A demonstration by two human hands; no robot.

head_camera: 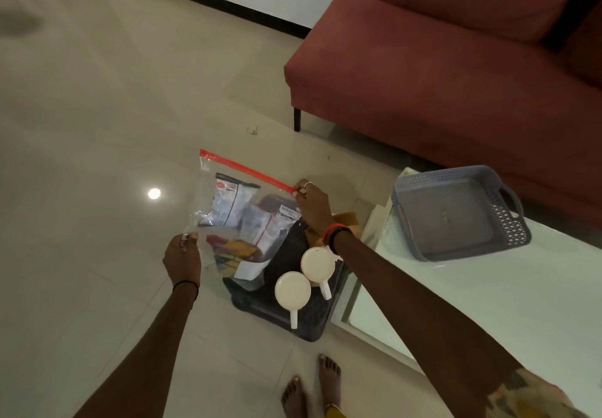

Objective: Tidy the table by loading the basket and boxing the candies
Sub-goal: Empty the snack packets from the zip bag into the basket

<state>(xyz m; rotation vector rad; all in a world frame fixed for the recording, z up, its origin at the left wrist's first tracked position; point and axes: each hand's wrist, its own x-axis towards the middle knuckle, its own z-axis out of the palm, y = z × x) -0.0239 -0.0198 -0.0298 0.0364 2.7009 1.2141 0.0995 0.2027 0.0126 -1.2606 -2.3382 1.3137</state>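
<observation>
I hold a clear zip bag [234, 209] with a red seal strip above a black basket [283, 307] that stands on the floor. Snack packets and coloured candies show through the bag. My left hand [181, 258] pinches the bag's lower left corner. My right hand [311, 204] grips the right end of the red strip. Two cream cups with handles [292, 289] [317, 264] rest upside down in the black basket. A grey plastic basket [456, 212] sits with nothing visible in it on the white table [488, 303] to the right.
A red sofa [439, 69] stands behind the table. Something brown [350, 222] lies at the table's left corner, behind my right wrist. My bare feet [312, 388] stand on the tiled floor just before the black basket.
</observation>
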